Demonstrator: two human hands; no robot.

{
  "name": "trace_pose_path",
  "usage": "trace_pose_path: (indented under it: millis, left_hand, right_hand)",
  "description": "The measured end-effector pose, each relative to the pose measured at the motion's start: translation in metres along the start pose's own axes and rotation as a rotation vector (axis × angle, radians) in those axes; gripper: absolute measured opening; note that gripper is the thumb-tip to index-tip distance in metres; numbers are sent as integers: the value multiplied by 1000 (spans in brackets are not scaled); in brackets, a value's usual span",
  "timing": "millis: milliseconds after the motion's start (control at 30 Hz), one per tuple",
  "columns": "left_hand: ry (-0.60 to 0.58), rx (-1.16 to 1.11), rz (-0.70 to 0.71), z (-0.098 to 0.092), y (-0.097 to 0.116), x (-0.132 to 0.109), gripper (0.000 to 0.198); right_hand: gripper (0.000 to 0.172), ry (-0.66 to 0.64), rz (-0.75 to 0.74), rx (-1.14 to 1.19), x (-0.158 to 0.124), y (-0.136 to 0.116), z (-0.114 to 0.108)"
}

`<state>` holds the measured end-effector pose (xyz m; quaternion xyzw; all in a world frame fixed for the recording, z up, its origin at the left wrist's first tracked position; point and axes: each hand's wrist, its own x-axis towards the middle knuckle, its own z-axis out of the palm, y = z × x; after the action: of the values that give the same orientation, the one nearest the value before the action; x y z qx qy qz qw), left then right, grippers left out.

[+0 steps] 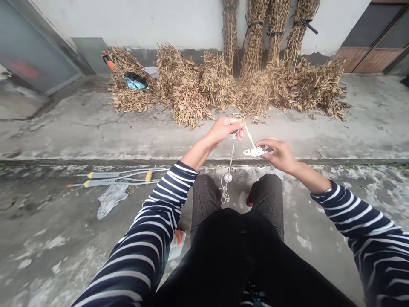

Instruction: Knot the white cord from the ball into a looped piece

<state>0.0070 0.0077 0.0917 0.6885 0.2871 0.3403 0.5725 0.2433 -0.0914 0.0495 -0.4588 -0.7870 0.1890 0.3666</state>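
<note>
A seated person in a navy-and-white striped top works a thin white cord [248, 137] with both hands above the knees, outdoors on a concrete yard. The left hand [225, 128] is raised, its grip pinched tight on the cord. From it one strand drops between the knees to a small knot or ring [227, 177] and a loose tangle hanging below it. The right hand [280, 154], near the left and slightly lower, has its grip closed narrowly on a small wound bundle [254, 152] of the same cord. A short taut length joins the two hands. There is open air on every side of the hands, and open concrete runs ahead to a low step edge [96, 162] that crosses the whole frame. Left of the knees and well apart from the hands, a pair of metal crutches [118, 177] lies along that edge, with a crumpled clear plastic bag [110, 199] just beside them. Beyond the step, heaps of dried brown plants [204, 85] lie against a pale wall [159, 21], with tied sheaves [254, 38] standing upright behind them. A blue cloth [136, 82] rests on the left-hand heap, and a wooden door [367, 55] closes the far right corner.
</note>
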Motion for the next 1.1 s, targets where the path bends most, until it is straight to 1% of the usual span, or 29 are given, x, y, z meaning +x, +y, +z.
trace_pose_path:
  millis: [67,133,200,233,267,333,433,567,633,700,800,867,1000,1100]
  left_hand:
    - [-11,4,-21,6,-17,9,23]
    - [-15,13,-72,17,-36,11,23]
    - [-29,-9,-147,31,-55,3,25]
    - [-49,-35,-180,38,-63,-4,27]
    - [-79,-67,-205,44,-70,-12,30]
    - [-151,-140,-229,53,-80,-30,33]
    - [-206,-207,-253,60,-82,-53,26]
    - [-265,-283,-262,58,-75,-66,17]
    - [-262,-313,-248,54,-76,-69,18]
    - [-246,-345,-259,50,-83,-72,22]
    - [-209,-413,-297,42,-98,-79,27]
    - [-197,-424,-311,37,-107,-83,29]
    - [-212,-418,-325,27,-118,-86,36]
    - [-202,-380,-294,20,-122,-79,38]
  right_hand:
    - [41,39,175,240,-3,-15,2]
    - [57,62,306,455,-3,-28,2]
    - [70,99,374,590,-1,-34,0]
    - [72,136,393,619,0,-34,0]
    - [72,183,406,625,0,-32,0]
    - [62,278,434,611,-1,-26,2]
    - [50,365,484,659,-5,-14,11]
    - [49,457,504,751,-8,-11,23]
    - [48,497,506,777,-9,-14,25]
    - [47,515,503,786,-12,-17,23]
    - [39,522,459,727,-19,-19,11]
    - [34,561,407,682,-22,-19,-2]
    - [35,715,320,612,-18,-25,-37]
    - [29,870,241,553,-9,-36,-66]
